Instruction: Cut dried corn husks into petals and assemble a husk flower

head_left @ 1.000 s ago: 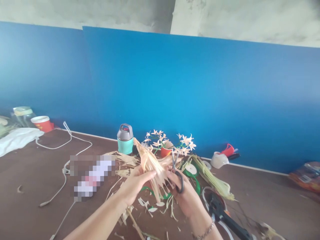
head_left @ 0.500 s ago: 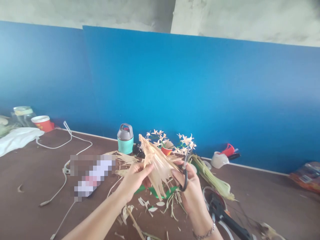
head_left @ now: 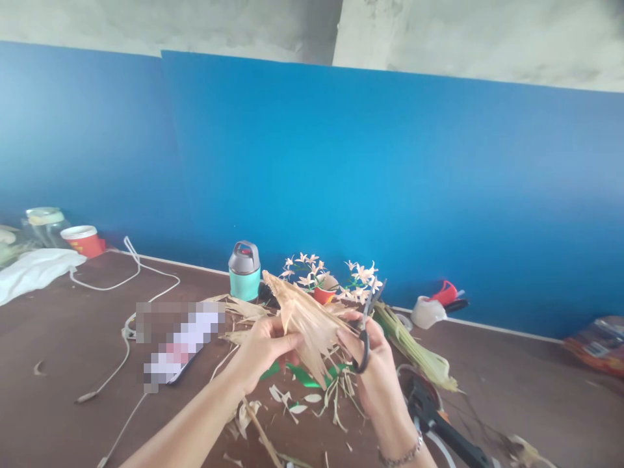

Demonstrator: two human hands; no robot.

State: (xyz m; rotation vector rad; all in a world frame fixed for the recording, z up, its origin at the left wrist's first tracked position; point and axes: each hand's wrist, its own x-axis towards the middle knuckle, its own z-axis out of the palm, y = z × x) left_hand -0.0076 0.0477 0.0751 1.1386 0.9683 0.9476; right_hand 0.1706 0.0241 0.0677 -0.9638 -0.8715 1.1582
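A dried corn husk (head_left: 309, 318), pale tan with a frayed lower edge, is stretched between my two hands over the table. My left hand (head_left: 268, 348) pinches its left side between thumb and fingers. My right hand (head_left: 373, 364) grips the husk's right edge and also carries a pair of scissors (head_left: 365, 325), black handles round the fingers and blades pointing up, away from the husk. Below lie husk scraps (head_left: 336, 403) and a green piece (head_left: 312, 376), partly covered by the husk. Behind the husk are small pale flowers (head_left: 363, 276) on green stems and a red cup (head_left: 324, 296).
A teal flask (head_left: 245, 273) stands at the back. A bundle of green husks (head_left: 414, 348) and a black-handled tool (head_left: 443, 429) lie right. On the left are a blurred-out flat object (head_left: 185, 348) and a white cable (head_left: 129, 351). A blue panel (head_left: 341, 162) rises behind the table.
The husk has shifted and turned slightly, its tip now further left and lower. The scissors have tilted to the right in my right hand, their blades now visibly apart.
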